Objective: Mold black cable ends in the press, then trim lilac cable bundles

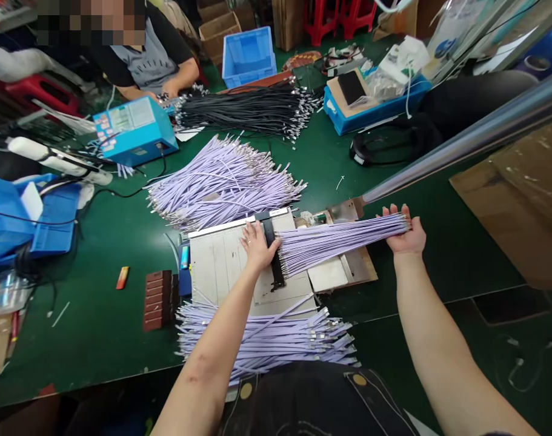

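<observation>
A fanned row of lilac cables point(334, 239) lies across a pale board point(221, 257), its left ends along a black bar point(274, 260). My left hand point(256, 245) rests on the board against the bar, fingers spread, holding nothing. At the row's right end, my right hand point(406, 233) is palm up, its fingers curled round the gathered cable ends. A large pile of lilac cables point(225, 181) sits behind the board. Another lilac bundle point(276, 339) lies in front of it, partly under my left forearm.
Across the table, a person point(152, 54) handles black cables point(243, 109) beside a blue box device point(134, 130). A metal pole point(457, 139) slants over the right side. A brown slotted block point(157, 300), a lighter point(122, 277) and blue bins point(53, 212) are left; a filled blue tray point(375, 103) is back right.
</observation>
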The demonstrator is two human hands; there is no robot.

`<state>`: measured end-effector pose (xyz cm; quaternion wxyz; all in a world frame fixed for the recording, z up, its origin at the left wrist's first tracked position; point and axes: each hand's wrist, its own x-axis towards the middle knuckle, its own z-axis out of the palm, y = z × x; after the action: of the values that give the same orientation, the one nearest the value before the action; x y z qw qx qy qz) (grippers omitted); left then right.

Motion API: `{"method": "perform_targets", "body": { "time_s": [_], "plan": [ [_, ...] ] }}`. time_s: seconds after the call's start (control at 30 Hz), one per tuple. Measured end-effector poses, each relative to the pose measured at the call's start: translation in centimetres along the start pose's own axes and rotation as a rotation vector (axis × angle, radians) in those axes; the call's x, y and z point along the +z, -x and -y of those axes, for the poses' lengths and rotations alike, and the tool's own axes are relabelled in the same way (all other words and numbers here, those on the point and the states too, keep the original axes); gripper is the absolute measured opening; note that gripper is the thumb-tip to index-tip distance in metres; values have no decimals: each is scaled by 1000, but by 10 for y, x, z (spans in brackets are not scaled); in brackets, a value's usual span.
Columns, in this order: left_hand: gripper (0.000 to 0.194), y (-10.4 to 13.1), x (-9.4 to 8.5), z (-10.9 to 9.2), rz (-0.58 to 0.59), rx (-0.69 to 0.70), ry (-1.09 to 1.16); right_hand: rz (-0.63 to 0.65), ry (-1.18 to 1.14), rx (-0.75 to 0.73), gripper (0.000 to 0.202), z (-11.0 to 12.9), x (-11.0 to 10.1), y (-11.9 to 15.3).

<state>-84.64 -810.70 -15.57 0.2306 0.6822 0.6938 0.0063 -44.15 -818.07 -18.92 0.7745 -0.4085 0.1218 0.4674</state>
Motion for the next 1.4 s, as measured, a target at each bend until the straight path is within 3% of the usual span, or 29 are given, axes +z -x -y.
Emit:
{"method": "perform_targets", "body": {
  "time_s": [0.23, 0.47, 0.57, 0.73, 0.9, 1.0, 1.13, 1.23, 1.4],
  "plan": [
    [105, -10, -26, 3, 64, -61, 15, 39, -8, 13, 56, 1, -3, -3],
    [128, 3, -15, -4, 199, 34, -64, 38, -25, 5, 67, 1, -6, -1],
    [123, 5, -12, -4, 192, 21, -41, 32, -39, 6, 69, 2, -5, 0],
    [112, 0, -16, -4, 77, -74, -2, 19, -41, 13, 71, 2, -1, 3],
    [109, -2, -16, -7, 14, 39, -5, 11, -20, 4, 71, 2, 2, 5],
    [113, -1, -13, -11, 42, 56, 5, 15, -12, 6, 71, 2, 2, 5],
    [118, -2, -12, -14, 109, -45, 20, 22, -16, -1, 71, 2, 1, 5],
    [119, -2, -15, -13, 150, -48, 19, 28, -14, -4, 71, 2, 1, 5],
    [118, -1, -18, -15, 152, -81, 55, 27, -14, 5, 65, 2, 3, 7]
  ]
}}
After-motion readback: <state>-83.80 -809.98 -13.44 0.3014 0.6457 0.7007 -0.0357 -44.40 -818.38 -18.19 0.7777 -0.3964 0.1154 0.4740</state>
